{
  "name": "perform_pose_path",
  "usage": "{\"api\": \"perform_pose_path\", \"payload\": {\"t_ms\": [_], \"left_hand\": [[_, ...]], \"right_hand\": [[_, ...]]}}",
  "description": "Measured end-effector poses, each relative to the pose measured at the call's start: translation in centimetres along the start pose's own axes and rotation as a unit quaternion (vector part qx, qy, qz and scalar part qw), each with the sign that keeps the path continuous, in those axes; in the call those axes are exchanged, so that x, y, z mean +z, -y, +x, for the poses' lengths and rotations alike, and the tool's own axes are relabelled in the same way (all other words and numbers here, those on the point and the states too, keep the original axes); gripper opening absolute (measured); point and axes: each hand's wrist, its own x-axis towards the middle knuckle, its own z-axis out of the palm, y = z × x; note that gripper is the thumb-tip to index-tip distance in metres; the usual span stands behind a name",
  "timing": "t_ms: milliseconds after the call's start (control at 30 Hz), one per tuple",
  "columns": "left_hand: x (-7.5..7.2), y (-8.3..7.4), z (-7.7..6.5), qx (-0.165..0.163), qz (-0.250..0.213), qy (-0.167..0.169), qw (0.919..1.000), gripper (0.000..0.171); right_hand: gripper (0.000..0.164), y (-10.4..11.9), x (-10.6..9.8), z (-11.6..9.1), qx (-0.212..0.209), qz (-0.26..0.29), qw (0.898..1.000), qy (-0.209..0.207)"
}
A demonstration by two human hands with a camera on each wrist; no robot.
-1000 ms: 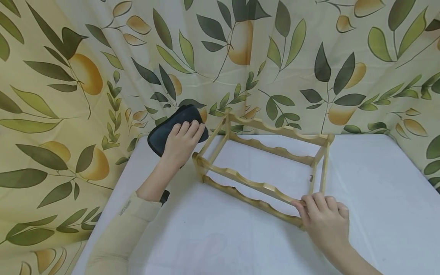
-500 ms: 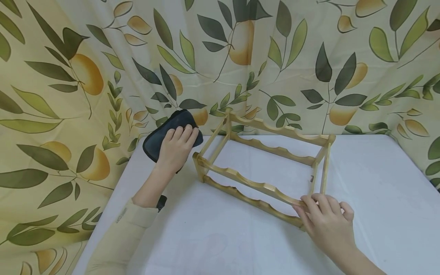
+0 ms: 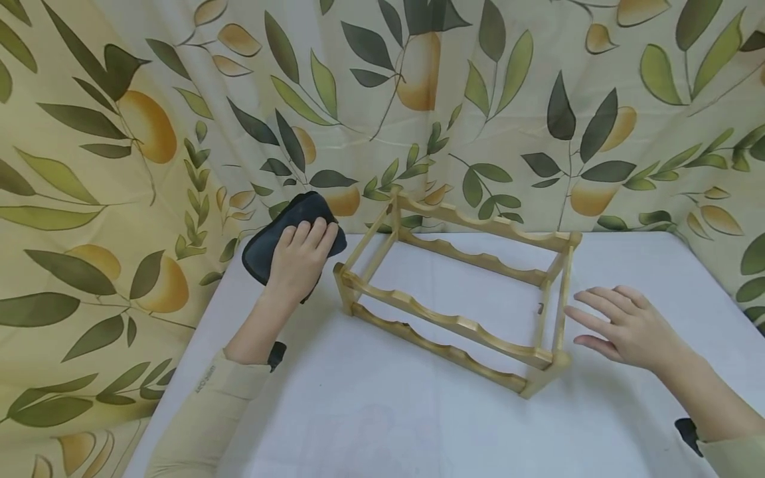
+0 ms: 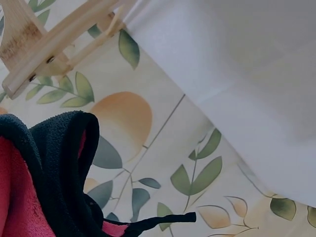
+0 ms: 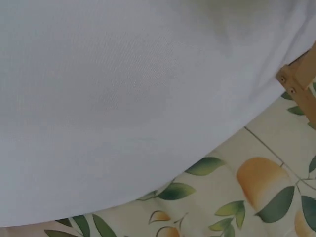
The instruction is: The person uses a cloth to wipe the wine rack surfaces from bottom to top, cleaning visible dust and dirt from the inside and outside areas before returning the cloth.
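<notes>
A light wooden wine rack (image 3: pixel 463 325) with scalloped rails stands at an angle on the white-covered table. Left of it, my left hand (image 3: pixel 301 259) grips a folded dark navy cloth (image 3: pixel 263 251), its fingers bent over the top. In the left wrist view, the cloth (image 4: pixel 61 143) shows black edging, a red inner side and a thin strap hanging out. My right hand (image 3: pixel 633 328) is beside the rack's right end, fingers spread and holding nothing. A corner of the rack (image 5: pixel 291 79) appears at the right wrist view's edge; the hand is out of that view.
The table's white cover (image 3: pixel 388 418) extends around the rack and ends at a back edge. Behind and to the left hangs a curtain (image 3: pixel 197 133) printed with leaves and orange fruit. Dark wrist straps show on the left wrist (image 3: pixel 277 356) and right wrist (image 3: pixel 689 435).
My right hand has let go of the rack's front right corner and moved right and back, its fingers spreading. The left hand has drawn the cloth left, away from the rack, which stays put.
</notes>
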Motion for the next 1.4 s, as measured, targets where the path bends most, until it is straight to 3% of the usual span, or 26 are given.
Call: {"api": "perform_pose_path", "payload": {"t_ms": [333, 600, 800, 1067, 1400], "left_hand": [[-0.2, 0.1, -0.4, -0.005, 0.012, -0.006, 0.9999, 0.024], [-0.4, 0.2, -0.5, -0.016, 0.007, -0.01, 0.9998, 0.022], [-0.4, 0.2, -0.7, -0.021, 0.005, -0.01, 0.9997, 0.025], [-0.5, 0.1, -0.8, -0.027, 0.007, -0.006, 0.9996, 0.024], [-0.4, -0.1, -0.7, -0.029, 0.008, -0.004, 0.9995, 0.025]], "right_hand": [[0.04, -3.1, 2.6, -1.3, -0.035, 0.025, 0.999, 0.016], [0.042, -3.0, 3.6, -1.7, -0.006, 0.027, 0.999, 0.027], [0.045, -2.0, 4.0, -1.7, 0.01, 0.03, 0.999, 0.007], [0.046, 0.2, 4.4, -0.5, 0.012, 0.014, 0.998, -0.056], [0.047, 3.7, 4.3, 1.4, 0.028, -0.015, 0.996, -0.082]]}}
